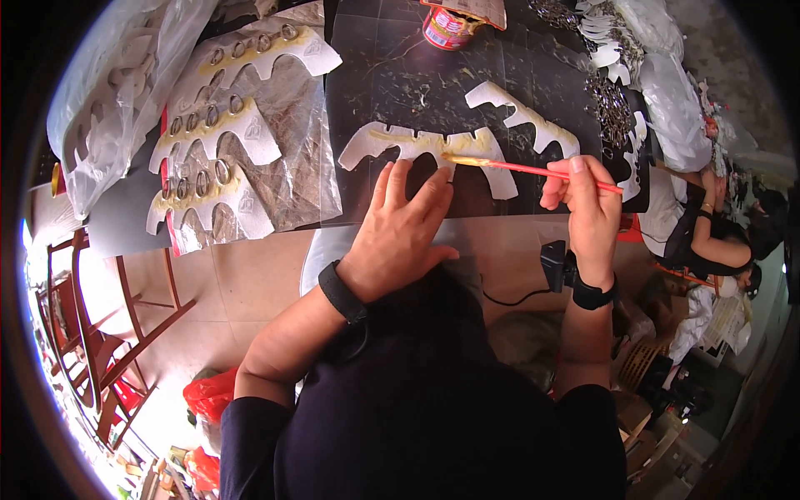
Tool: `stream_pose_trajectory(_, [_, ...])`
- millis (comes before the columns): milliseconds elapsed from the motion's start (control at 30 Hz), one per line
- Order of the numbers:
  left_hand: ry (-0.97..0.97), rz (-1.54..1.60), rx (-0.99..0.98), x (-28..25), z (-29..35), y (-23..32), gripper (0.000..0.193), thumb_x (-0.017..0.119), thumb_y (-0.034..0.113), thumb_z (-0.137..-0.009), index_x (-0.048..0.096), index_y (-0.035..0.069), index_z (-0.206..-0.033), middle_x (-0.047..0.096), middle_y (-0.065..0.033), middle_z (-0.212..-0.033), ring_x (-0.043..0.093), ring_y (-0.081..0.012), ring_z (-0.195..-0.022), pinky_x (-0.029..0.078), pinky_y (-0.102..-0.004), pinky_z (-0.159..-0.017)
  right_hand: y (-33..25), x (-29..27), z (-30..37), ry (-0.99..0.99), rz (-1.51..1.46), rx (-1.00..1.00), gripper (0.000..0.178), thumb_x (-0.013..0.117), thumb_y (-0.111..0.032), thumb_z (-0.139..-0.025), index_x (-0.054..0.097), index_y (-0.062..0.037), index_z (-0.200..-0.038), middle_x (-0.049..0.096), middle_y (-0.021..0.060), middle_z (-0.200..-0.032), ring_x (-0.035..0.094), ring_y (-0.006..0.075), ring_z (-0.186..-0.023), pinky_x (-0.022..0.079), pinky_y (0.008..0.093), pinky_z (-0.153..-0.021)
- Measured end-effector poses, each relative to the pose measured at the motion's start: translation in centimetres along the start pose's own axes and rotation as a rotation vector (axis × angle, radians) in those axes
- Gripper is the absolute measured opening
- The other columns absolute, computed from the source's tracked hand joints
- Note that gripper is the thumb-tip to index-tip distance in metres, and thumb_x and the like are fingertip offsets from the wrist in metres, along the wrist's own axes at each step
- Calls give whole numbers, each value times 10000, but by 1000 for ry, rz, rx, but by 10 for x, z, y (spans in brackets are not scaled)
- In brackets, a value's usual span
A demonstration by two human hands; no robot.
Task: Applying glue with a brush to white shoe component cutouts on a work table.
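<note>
My right hand (590,208) grips a thin brush (533,169) by its red handle. Its tip, coated in yellowish paste, touches a white scalloped piece (375,143) lying on the dark table in front of me. My left hand (398,218) is open, its fingers spread and their tips resting at the near edge of that piece. Yellow smears run along the piece's upper notched edge. Another white scalloped piece (533,125) lies just beyond to the right. At the far side stands a red tin (447,30) with paste on its rim and a cardboard flap on top.
To the left, several white pieces carrying metal rings (202,182) lie on clear plastic sheeting (296,167). Plastic bags (125,92) cover the far left. Dark metal rings (612,112) pile up at the right. Another person (721,229) sits at the far right. Wooden chairs (100,333) stand left.
</note>
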State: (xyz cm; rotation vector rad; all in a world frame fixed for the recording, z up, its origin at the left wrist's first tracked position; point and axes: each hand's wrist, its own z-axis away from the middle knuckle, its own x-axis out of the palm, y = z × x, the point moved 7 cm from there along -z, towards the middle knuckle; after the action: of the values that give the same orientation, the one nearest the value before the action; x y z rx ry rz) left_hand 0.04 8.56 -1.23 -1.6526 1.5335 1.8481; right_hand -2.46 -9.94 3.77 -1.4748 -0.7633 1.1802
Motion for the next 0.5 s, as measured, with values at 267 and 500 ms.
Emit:
stream_pose_trajectory(267, [3, 1, 2, -1, 0, 0, 658, 738, 314, -613, 511, -4, -1142, 367, -84, -1295, 323, -391, -1152, 316, -487, -973, -1, 3, -1, -36, 6, -8, 240, 435, -152, -931, 582, 30, -877, 578, 56, -679, 556, 100, -586, 455, 214, -560])
stream_pose_trajectory(500, [3, 5, 0, 0, 0, 0, 664, 742, 313, -607, 511, 0, -1145, 369, -81, -1294, 320, -391, -1156, 310, -490, -977, -15, -5, 4, 23, 92, -101, 199, 445, -115, -921, 579, 29, -889, 587, 56, -718, 562, 97, -628, 454, 213, -595])
